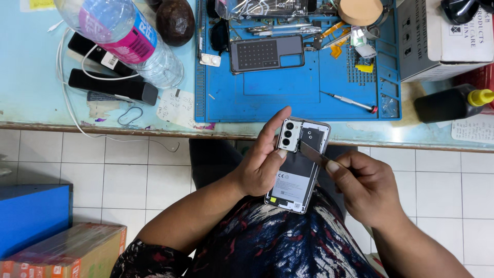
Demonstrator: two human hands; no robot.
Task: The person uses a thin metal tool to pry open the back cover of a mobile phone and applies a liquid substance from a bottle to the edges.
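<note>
Two hands were at work over our lap, in front of the surface [31,103]. Our left hand [262,164] wrapped the phone [298,167] from its left edge, fingers closed round the open back, thumb lying by the camera block [288,135] and forefinger stretched up along the top corner. Our right hand [365,188] pinched a thin flat pry tool [310,153] between thumb and forefinger, its tip laid on the dark part beside the camera block. The phone hung in the air, tilted, top end towards the surface and bottom end over our patterned clothing.

To do this step well, we judged the tool should stay shallow, nearly flat to the board, and lever in small moves, since a steep angle could gouge what lay beneath. The left thumb looked well placed to brace against a slip.

Farther off, on the surface, lay a blue mat [288,92]. A small screwdriver [350,102] rested on it near its right edge, well apart from the phone. Beyond that lay the phone's back cover [266,53], inner side up. A water bottle [126,38] lay to the left of the mat, and a black bottle with a yellow cap [453,102] lay to its right.
</note>
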